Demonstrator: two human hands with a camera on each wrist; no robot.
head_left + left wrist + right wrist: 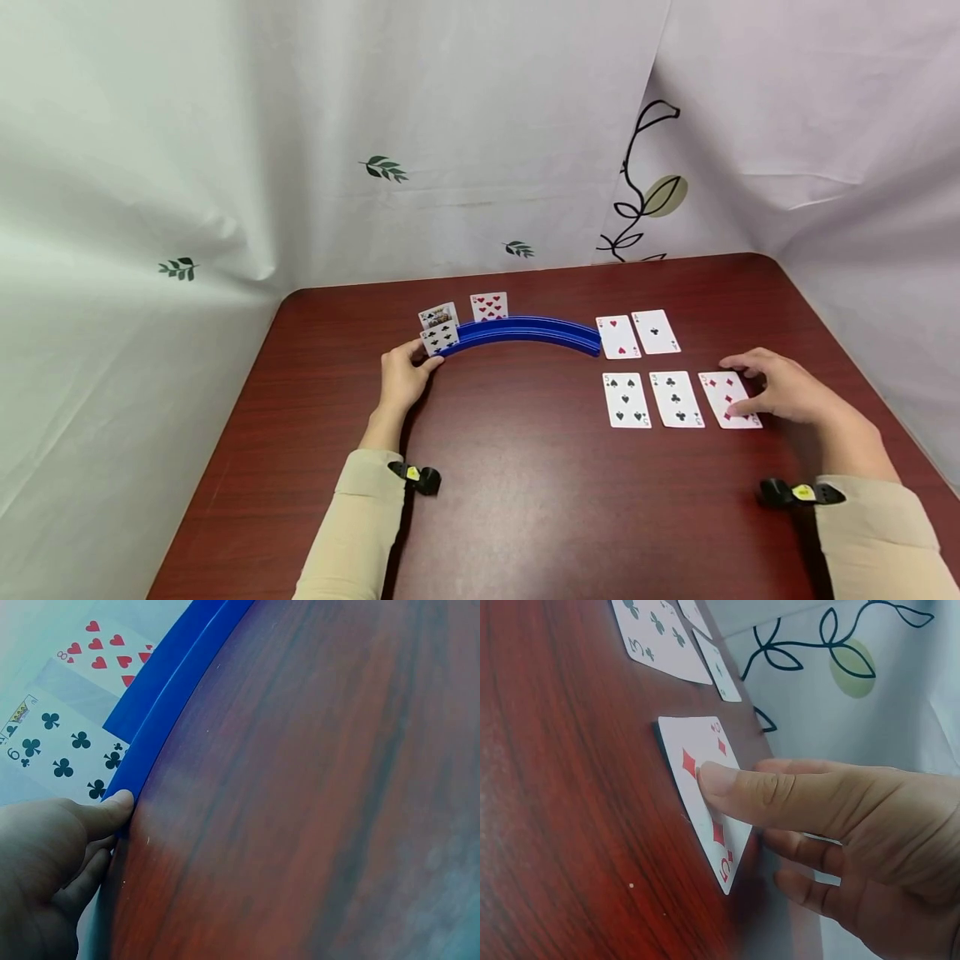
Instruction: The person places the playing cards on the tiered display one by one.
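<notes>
My left hand (pixel 402 379) grips the left end of a curved blue card holder (pixel 528 331), thumb on its front wall in the left wrist view. A six of clubs (pixel 67 750) stands in that end, with a king (pixel 439 315) partly hidden behind it. Farther along the holder stands an eight of hearts (pixel 105 652). At the right, my right hand (pixel 791 387) reaches over a five of diamonds (pixel 722 386). Its thumb (pixel 739 787) rests on the card's face, while the index finger lies beyond the card's edge.
Left of the five of diamonds lie a three of clubs (pixel 677 400) and a five of spades (pixel 626 400). Behind them are a two of hearts (pixel 617 337), at the holder's right end, and an ace of clubs (pixel 656 332). A pale curtain (pixel 465 125) hangs behind the brown table (pixel 510 492).
</notes>
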